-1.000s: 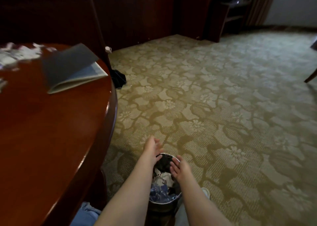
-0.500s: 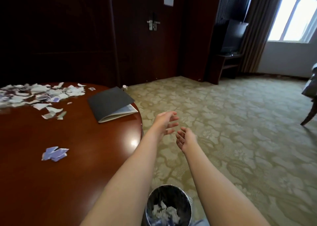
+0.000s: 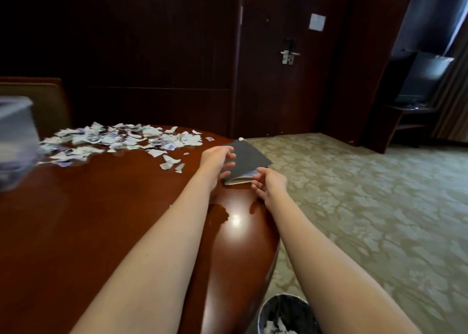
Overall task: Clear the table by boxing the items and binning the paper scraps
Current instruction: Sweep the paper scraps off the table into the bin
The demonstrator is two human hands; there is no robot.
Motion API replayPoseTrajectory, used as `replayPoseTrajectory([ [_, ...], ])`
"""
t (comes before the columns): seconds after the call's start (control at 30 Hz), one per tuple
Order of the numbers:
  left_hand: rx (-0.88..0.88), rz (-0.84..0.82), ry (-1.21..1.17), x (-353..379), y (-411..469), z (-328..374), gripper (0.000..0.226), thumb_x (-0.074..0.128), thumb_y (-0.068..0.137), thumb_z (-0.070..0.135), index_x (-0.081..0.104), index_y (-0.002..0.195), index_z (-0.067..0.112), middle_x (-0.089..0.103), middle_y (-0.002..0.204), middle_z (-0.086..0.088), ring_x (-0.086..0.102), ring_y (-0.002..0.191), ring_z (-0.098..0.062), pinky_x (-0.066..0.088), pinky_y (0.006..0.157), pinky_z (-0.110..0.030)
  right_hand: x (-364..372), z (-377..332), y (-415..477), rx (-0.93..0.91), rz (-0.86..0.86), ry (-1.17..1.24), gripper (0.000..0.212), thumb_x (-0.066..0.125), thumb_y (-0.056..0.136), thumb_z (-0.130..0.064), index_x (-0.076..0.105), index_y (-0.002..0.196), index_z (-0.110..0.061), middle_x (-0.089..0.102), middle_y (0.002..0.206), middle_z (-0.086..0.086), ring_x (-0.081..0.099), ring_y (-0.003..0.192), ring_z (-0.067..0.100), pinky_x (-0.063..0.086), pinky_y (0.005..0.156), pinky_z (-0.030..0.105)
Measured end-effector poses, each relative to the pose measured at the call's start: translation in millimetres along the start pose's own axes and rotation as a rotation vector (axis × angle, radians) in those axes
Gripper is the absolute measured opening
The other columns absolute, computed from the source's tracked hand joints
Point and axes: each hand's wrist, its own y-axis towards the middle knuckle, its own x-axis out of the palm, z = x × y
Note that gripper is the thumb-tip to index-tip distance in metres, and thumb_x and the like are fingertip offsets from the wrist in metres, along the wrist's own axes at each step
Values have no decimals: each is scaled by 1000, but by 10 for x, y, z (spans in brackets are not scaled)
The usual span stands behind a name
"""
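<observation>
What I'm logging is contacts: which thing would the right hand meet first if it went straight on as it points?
Most likely the dark notebook: the right hand points at its near edge, though depth is unclear.

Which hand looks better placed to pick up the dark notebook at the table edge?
Left, probably. The left hand is over the cover of the notebook, fingers loosely spread; the right hand hangs open just short of its near edge, apparently not touching.

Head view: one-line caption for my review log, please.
Left hand and right hand, both open, at the dark notebook on the table edge; paper scraps beyond, bin on the floor.
</observation>
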Motion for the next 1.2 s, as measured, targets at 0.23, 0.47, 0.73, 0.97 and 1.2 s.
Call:
replayPoseTrajectory([
  [0.23,0,247,71,-801,352,-54,14,52,92,18,63,98,13,57,82,3,51,70,-8,46,66,-23,672,406,-30,-293,-293,-548,26,44,92,-7,62,75,-13,56,65,1,51,58,13,45,57,22],
  [0.47,-17,327,-7,-1233,633,-335,10,51,94,17,58,101,13,57,83,-1,55,75,-11,52,72,-21,1135,553,218,-445,-313,-813,27,42,93,-8,67,87,-13,60,76,-4,56,70,11,46,65,20],
  [0.73,148,572,54,-1887,1146,-317,25,40,95,7,57,110,17,55,96,3,50,73,-7,45,65,-20,1682,670,617,-633,-228,-992,22,44,90,-13,65,87,-12,69,98,7,61,81,19,47,67,26],
  [0.97,217,825,273,-2468,1551,-257,24,46,94,12,53,117,15,39,133,-8,51,105,-21,48,90,-30,2076,736,968,-679,-267,-970,14,46,90,-13,59,88,-17,65,86,3,64,77,19,55,71,31],
  [1.2,69,839,841,-2878,1792,-254,49,44,95,29,35,142,20,7,156,-15,1,145,-34,4,117,-48,2414,743,1244,-755,-271,-1041,20,45,94,-13,62,102,-6,61,92,7,51,77,15,42,66,27],
])
